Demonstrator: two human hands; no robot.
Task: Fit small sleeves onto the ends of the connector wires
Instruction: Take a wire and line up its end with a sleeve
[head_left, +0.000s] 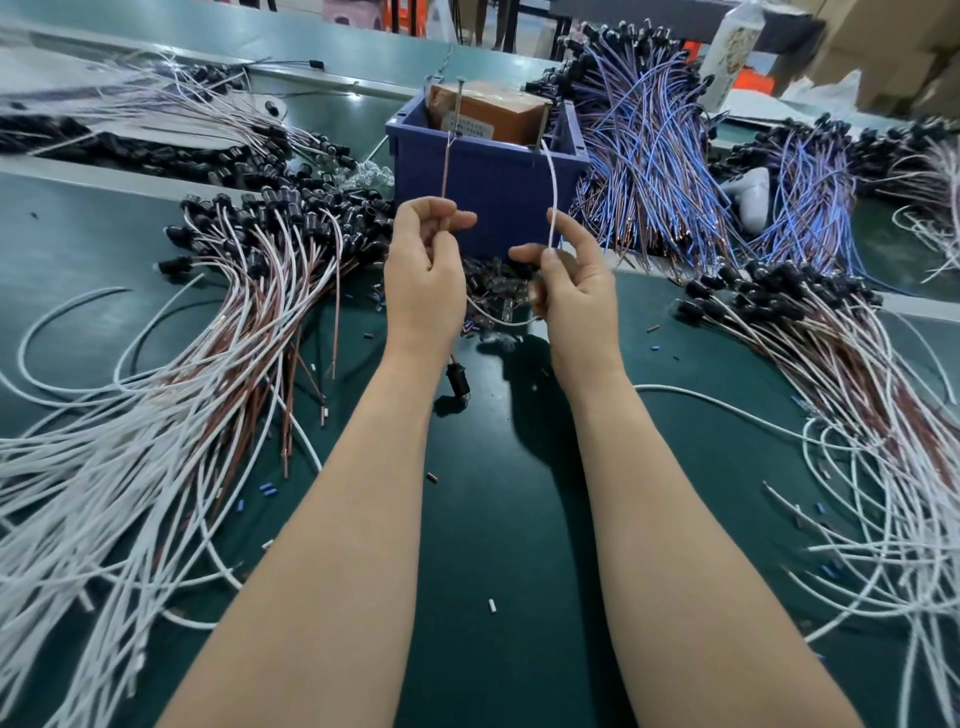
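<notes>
My left hand pinches a thin brown wire that stands straight up in front of the blue bin. My right hand pinches a white wire that also rises upward, curving slightly. Both wires run down under my hands to a black connector hanging just above the green table. A white loop of wire sags between my two hands. Whether a sleeve sits on either wire end is too small to tell.
A blue plastic bin with a brown box inside stands behind my hands. Heaps of white and brown wired connectors lie left and right, blue-wired ones at the back right. Small loose sleeves dot the green table.
</notes>
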